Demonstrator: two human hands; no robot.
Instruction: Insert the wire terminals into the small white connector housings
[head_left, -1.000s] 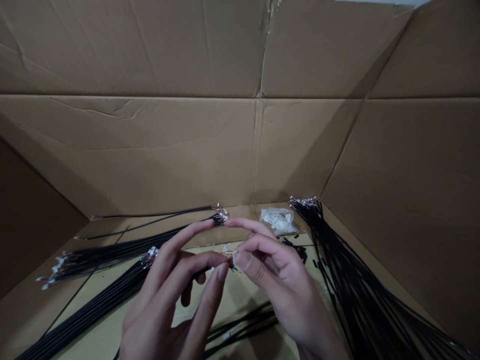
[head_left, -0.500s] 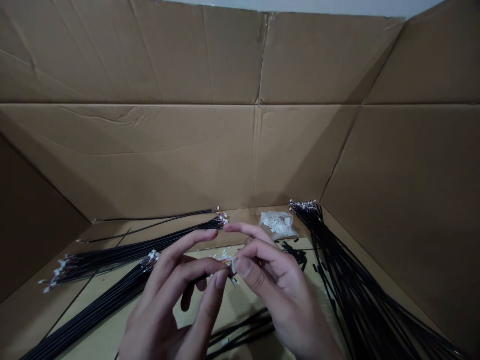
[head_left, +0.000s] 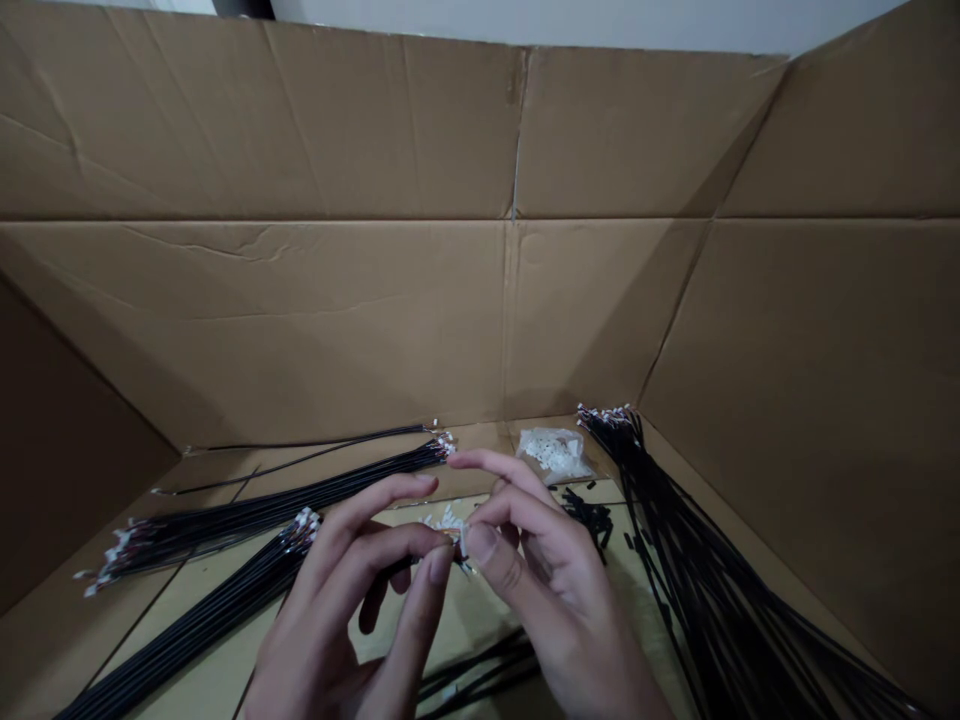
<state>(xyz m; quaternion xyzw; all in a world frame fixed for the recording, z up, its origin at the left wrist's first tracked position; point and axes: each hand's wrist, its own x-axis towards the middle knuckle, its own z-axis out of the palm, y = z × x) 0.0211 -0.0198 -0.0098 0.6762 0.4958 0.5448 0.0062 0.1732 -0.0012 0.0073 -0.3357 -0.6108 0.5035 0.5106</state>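
Near the lower middle of the head view, my left hand [head_left: 367, 590] pinches the coloured wires at the end of a black cable between thumb and forefinger. Facing it, my right hand [head_left: 540, 570] grips a small white connector [head_left: 463, 540] between thumb and forefinger. The thin wires run into that connector, across a narrow gap between my fingertips. My other fingers are loosely curled. Most of the held cable is hidden behind my left hand. Behind my fingertips lie loose white connectors [head_left: 448, 518] on the board.
Bundles of black cables with white ends lie at left [head_left: 202, 620], back left [head_left: 300, 495] and right [head_left: 697, 560]. A clear bag [head_left: 555, 453] of small white parts rests by the back wall. Short black tube pieces [head_left: 589, 515] lie before it. Cardboard walls [head_left: 375, 320] surround the surface.
The view has tilted up slightly. My hands keep their pinch; the white connector has turned a little and sits slightly further left between my fingertips.
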